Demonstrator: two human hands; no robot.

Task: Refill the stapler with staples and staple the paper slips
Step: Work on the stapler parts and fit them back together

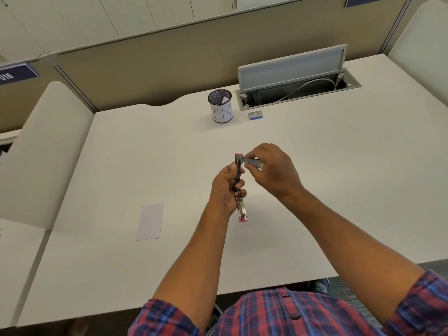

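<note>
A small metal stapler with pink ends is held above the middle of the white desk. My left hand grips its long body, which points away from me. My right hand pinches the stapler's metal top arm, swung open to the right at the far hinge. A white paper slip lies flat on the desk to the left of my hands. A small blue staple box sits far back near the cable tray.
A mesh pen cup labelled "IN", with paper inside, stands at the back centre. Behind the staple box an open cable hatch has its lid raised. Beige partitions border the desk at the back and sides.
</note>
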